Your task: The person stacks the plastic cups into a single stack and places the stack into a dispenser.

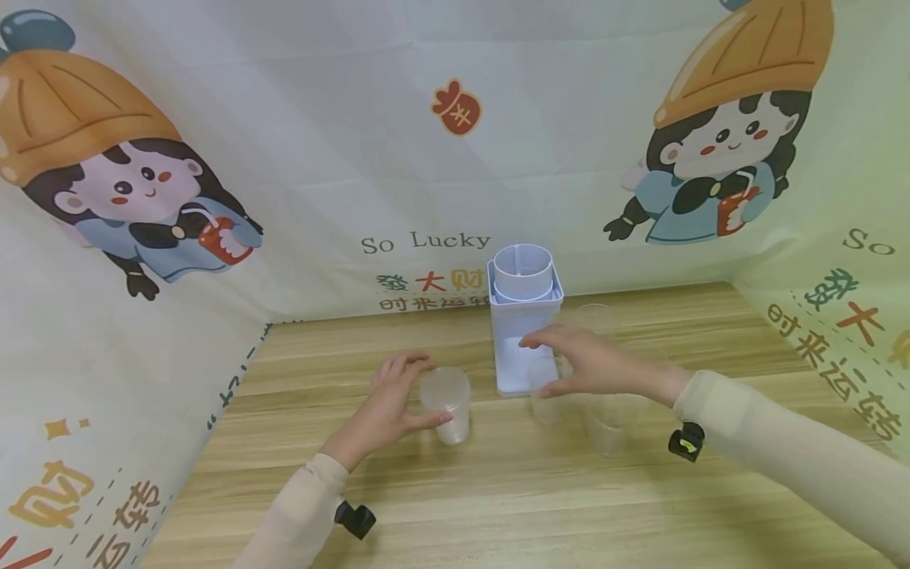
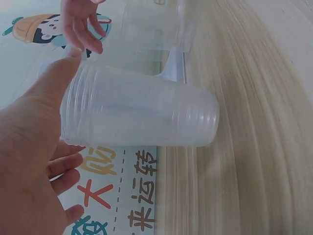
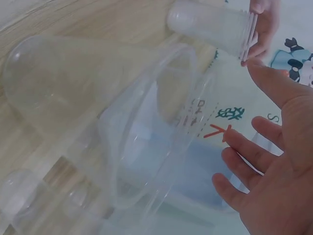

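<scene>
A stack of translucent plastic cups [image 2: 146,107], its several rims nested together, stands upright on the table. My left hand [image 1: 391,403] holds it near the rims, thumb on one side and fingers curled round the other. My right hand [image 1: 593,359] hovers with fingers spread and thumb apart, nothing gripped. Close by its thumb stands a clear plastic cup [image 1: 543,407], partly covered by the hand in the head view. Larger clear cups [image 1: 607,435] are below and behind the right wrist. A pale blue square holder [image 1: 508,363] with a round tube on top stands between the hands.
The wood-grain table [image 1: 455,506] meets a printed cloth backdrop [image 1: 320,158] at the back and both sides. The pale blue holder stands right before the back cloth. See-through cups to the right overlap one another, and their outlines are faint.
</scene>
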Motion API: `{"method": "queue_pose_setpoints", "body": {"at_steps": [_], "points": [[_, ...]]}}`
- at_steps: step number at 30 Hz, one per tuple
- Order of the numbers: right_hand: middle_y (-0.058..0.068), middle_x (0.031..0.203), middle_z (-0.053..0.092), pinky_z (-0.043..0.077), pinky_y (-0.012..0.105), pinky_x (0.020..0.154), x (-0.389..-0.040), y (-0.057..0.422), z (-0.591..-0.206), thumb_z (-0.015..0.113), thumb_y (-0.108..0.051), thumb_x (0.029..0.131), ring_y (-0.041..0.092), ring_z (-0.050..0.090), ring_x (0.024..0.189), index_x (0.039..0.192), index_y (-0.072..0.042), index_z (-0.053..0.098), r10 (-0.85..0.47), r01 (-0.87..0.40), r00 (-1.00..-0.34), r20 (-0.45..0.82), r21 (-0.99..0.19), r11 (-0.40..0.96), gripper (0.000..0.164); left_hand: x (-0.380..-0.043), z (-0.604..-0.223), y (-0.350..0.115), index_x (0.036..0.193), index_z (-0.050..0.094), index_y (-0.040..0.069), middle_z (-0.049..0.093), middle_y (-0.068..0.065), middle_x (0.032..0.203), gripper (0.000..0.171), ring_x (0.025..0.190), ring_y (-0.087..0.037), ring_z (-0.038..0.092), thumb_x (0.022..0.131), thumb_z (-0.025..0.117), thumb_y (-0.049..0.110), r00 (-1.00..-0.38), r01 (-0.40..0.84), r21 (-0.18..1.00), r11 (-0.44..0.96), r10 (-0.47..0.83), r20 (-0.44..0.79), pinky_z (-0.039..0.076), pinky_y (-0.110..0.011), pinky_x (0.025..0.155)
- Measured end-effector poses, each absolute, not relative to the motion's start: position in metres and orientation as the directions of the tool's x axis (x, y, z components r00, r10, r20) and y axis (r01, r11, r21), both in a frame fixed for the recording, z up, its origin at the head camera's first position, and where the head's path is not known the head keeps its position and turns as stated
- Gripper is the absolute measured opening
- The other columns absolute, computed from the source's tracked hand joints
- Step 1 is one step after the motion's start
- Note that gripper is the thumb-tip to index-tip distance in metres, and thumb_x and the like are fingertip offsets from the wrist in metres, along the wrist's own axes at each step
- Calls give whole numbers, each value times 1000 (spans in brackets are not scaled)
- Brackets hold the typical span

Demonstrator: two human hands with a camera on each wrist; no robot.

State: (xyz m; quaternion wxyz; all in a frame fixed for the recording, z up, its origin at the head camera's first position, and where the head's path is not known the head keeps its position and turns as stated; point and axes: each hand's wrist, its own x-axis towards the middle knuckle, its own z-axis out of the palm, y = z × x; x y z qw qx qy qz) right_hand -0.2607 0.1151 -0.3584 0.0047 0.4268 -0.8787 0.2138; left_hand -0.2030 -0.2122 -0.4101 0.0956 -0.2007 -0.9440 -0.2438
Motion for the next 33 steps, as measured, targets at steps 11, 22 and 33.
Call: {"method": "queue_pose_setpoints", "body": {"at_steps": [11, 22, 33], "points": [[14, 138, 61, 47, 52, 102, -267, 134, -367, 84, -29, 77, 33, 54, 123, 136, -5, 56, -732, -715, -671, 119, -365, 597, 70, -204, -412, -212, 132, 57, 5, 45, -15, 148, 73, 138, -38, 35, 74, 84, 42, -881, 456, 408, 791, 338, 330, 29, -59, 114], [11, 139, 61, 48, 51, 101, -269, 136, -374, 84, -30, 77, 31, 55, 122, 137, -8, 55, -731, -715, -674, 109, -342, 609, 70, -205, -414, -211, 130, 59, 4, 47, -16, 146, 71, 137, -37, 37, 75, 84, 41, -880, 458, 412, 788, 335, 336, 31, -60, 112], [10, 136, 62, 49, 50, 101, -269, 134, -375, 84, -28, 77, 30, 56, 121, 138, -9, 54, -723, -706, -684, 94, -335, 625, 71, -206, -416, -212, 131, 58, 5, 47, -12, 146, 72, 137, -35, 36, 75, 84, 42, -886, 449, 422, 787, 332, 324, 34, -58, 112]]}}
